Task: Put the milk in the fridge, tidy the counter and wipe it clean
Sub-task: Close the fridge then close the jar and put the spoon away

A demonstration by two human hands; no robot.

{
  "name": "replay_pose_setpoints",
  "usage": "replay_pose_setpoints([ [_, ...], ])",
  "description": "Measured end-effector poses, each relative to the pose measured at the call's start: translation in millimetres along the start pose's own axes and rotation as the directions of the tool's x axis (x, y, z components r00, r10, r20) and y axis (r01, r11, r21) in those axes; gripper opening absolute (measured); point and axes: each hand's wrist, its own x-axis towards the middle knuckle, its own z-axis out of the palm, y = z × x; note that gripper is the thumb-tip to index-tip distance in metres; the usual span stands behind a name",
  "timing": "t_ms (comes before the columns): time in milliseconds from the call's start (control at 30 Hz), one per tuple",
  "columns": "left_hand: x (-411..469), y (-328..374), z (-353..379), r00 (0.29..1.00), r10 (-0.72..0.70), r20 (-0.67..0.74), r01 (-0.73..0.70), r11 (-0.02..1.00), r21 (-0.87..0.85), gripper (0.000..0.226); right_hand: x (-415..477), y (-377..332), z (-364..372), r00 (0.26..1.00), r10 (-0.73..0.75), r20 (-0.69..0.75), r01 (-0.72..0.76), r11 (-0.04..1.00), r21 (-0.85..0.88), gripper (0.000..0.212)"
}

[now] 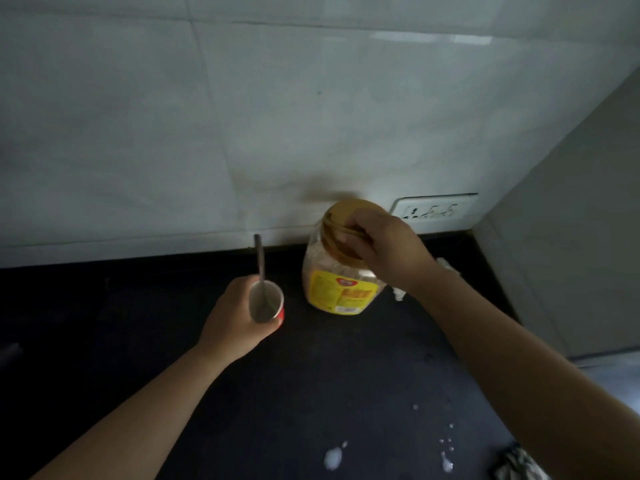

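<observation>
My left hand [232, 318] grips a red paper cup [266, 303] with a white inside, held above the black counter [138, 323]. A metal spoon [260, 265] stands in the cup, its handle pointing up. My right hand [384, 245] grips the yellow lid [343, 216] of a clear plastic jar [337, 285] with a yellow label, which is tilted near the back wall. White milk spills [333, 459] dot the counter at the front. No milk container or fridge is in view.
A crumpled white tissue [398, 293] lies behind my right forearm. A dark cloth [516, 462] sits at the front right. A wall socket [433, 209] is on the white tiled wall. A pale side panel [571, 237] bounds the counter on the right.
</observation>
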Motion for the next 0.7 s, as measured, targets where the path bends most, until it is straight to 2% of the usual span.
replay_pose_setpoints([
  [200, -3, 9, -6, 1.0, 0.025, 0.0, -0.025, 1.0, 0.011, 0.052, 8, -3, -13, 0.998, 0.047, 0.04, -0.048, 0.998, 0.039, 0.023],
  [300, -12, 19, -11, 0.999, 0.025, -0.033, -0.025, 1.0, -0.001, 0.055, 0, -12, -16, 0.991, 0.122, 0.052, -0.122, 0.993, 0.003, 0.018],
  [433, -37, 28, -21, 1.0, 0.014, -0.009, -0.014, 0.999, -0.051, 0.054, -21, -46, -25, 0.968, 0.233, 0.089, -0.235, 0.972, 0.006, 0.018],
  [567, -95, 35, -26, 0.998, -0.059, -0.015, 0.056, 0.989, -0.139, 0.061, -76, -90, -36, 0.936, 0.347, -0.058, -0.342, 0.936, 0.086, 0.017],
  [700, -159, 44, -29, 0.996, -0.065, -0.068, 0.047, 0.97, -0.238, 0.056, -144, -128, -35, 0.827, 0.501, -0.256, -0.452, 0.863, 0.227, 0.013],
])
